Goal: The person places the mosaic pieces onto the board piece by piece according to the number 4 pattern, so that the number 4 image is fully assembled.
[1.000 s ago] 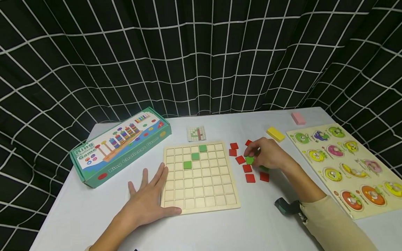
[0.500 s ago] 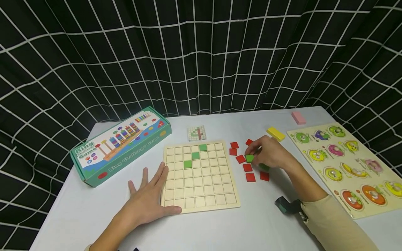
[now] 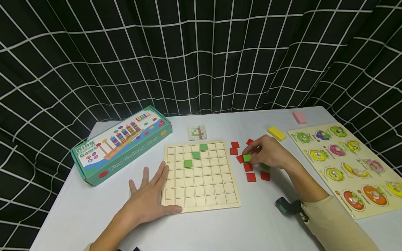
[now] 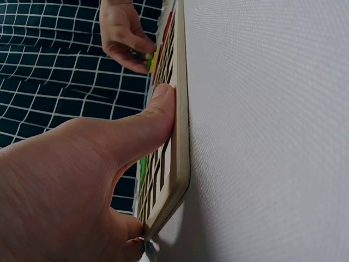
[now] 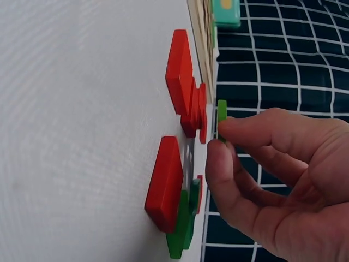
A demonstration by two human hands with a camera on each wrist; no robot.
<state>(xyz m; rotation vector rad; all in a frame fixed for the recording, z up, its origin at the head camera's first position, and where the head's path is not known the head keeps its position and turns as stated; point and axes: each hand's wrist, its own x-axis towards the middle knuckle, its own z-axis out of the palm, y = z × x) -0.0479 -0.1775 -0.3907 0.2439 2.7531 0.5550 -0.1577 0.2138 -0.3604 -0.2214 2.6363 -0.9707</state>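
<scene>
A wooden grid board point(image 3: 201, 200) lies mid-table, with green square tiles point(image 3: 196, 155) set in a diagonal line in its upper cells. My left hand point(image 3: 146, 204) rests at its lower left corner, fingers spread along the left side. The left thumb point(image 4: 155, 117) lies over the front rim. To the right of the board, my right hand point(image 3: 270, 153) pinches a green tile point(image 5: 222, 112) between thumb and fingertips, raised off the table in the right wrist view. Red tiles point(image 3: 251, 177) are scattered beneath and around that hand, with more green tiles point(image 3: 265, 167) partly hidden under it.
A small pattern card point(image 3: 197, 132) lies behind the board. A green Ring Challenge Game box point(image 3: 122, 146) stands back left. A yellow block point(image 3: 276, 133) and a pink block point(image 3: 299, 118) sit back right, beside a fruit puzzle board point(image 3: 355, 167).
My right hand has closed on the green tile and shifted it slightly to the left, off its earlier spot. My left hand has stayed at the board's corner.
</scene>
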